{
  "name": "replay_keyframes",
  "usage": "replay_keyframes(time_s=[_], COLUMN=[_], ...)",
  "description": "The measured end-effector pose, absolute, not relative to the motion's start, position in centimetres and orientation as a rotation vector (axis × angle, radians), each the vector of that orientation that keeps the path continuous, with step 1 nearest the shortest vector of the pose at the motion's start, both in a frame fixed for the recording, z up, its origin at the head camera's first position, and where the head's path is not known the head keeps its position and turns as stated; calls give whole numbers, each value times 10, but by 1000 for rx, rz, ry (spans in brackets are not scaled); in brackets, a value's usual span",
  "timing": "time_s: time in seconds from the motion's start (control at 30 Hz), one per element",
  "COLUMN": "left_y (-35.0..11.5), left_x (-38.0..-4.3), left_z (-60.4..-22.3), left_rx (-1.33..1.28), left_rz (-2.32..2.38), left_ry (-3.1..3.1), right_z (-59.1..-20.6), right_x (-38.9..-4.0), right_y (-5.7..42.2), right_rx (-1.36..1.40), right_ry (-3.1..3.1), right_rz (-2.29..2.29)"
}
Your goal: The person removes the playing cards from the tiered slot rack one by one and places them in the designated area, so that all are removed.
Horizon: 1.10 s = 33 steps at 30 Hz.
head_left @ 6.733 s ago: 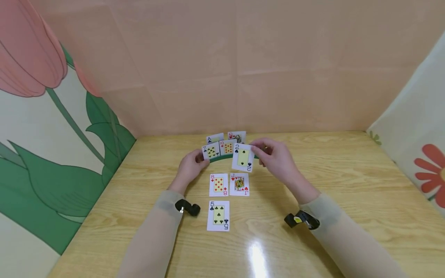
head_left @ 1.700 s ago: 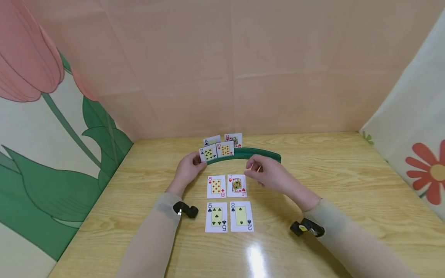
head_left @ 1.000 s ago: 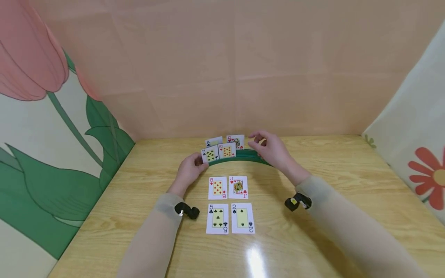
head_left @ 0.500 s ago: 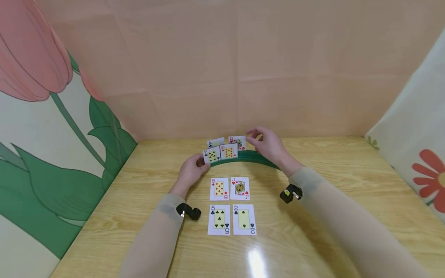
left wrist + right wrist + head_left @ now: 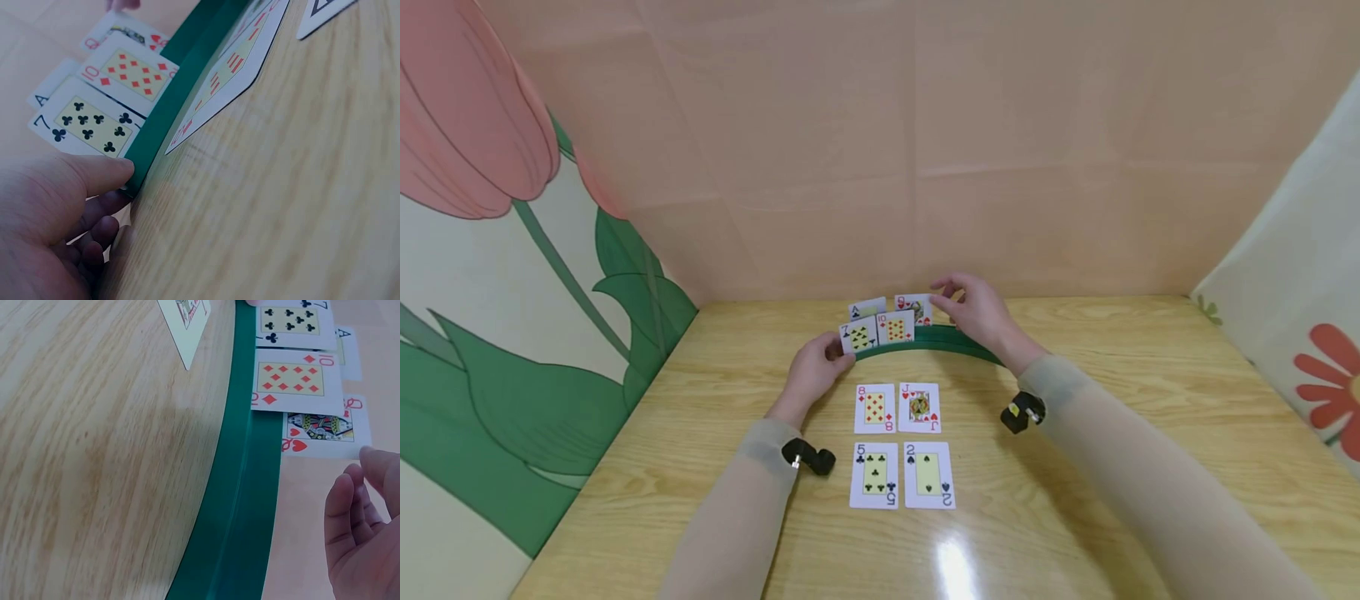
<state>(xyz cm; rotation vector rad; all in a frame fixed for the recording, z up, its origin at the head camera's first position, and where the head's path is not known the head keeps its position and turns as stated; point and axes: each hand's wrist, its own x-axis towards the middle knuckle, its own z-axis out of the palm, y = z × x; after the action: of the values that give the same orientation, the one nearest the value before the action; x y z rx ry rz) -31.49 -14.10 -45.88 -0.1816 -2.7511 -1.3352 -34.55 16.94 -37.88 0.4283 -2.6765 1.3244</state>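
My left hand (image 5: pixel 811 371) grips the left end of the curved green card holder (image 5: pixel 951 340), thumb in front and fingers behind. In its front row stand the seven of clubs (image 5: pixel 87 125) and the ten of diamonds (image 5: pixel 896 327). Behind them the ace of clubs (image 5: pixel 868 307) and the queen of hearts (image 5: pixel 328 434) are partly covered. My right hand (image 5: pixel 981 315) is at the queen's upper right corner. The thumb tip overlaps that corner, while the index finger stays spread above it and the other fingers curl loosely, as the right wrist view shows.
Face up on the wooden table (image 5: pixel 1037 533) lie the eight of diamonds (image 5: pixel 875 408), jack of hearts (image 5: pixel 919 408), five of clubs (image 5: pixel 874 476) and two of spades (image 5: pixel 928 476), in two rows before the holder. A pink backdrop (image 5: pixel 910 167) rises behind.
The two of spades went from the right hand to the table beside the five of clubs. The right hand then moved up and back to the queen of hearts. The left hand stayed.
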Motion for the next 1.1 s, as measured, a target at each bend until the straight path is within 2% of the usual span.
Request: replay_keyframes(time_s=[1.1], left_y=[-139], left_x=[-318], left_z=[-459], left_rx=[-175], left_rz=[-1365], left_ry=[-2756], right_z=[-378], right_x=[-339], right_y=[166], right_rx=[418], right_ry=[-2637], right_rz=[1363])
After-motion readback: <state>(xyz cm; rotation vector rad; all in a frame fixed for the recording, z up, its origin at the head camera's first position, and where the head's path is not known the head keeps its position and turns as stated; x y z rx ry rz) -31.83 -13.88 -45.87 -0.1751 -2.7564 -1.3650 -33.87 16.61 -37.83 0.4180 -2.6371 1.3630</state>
